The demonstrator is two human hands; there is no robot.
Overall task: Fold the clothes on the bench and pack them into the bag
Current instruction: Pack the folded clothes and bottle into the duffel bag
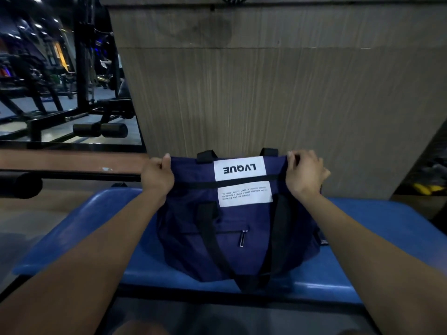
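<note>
A navy bag (pixel 232 240) lies on the blue bench (pixel 377 228). The left hand (pixel 157 175) and right hand (pixel 306 174) each pinch a far corner of it. Its white label (pixel 240 168) reads "LVQUE", upside down; the smaller label (pixel 244 194) below is too blurred to read.

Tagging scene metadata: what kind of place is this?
Most likely a gym: black weight machines with padded rollers stand at the left, and the navy bag lies on a blue padded bench against a wood-panelled wall.
</note>
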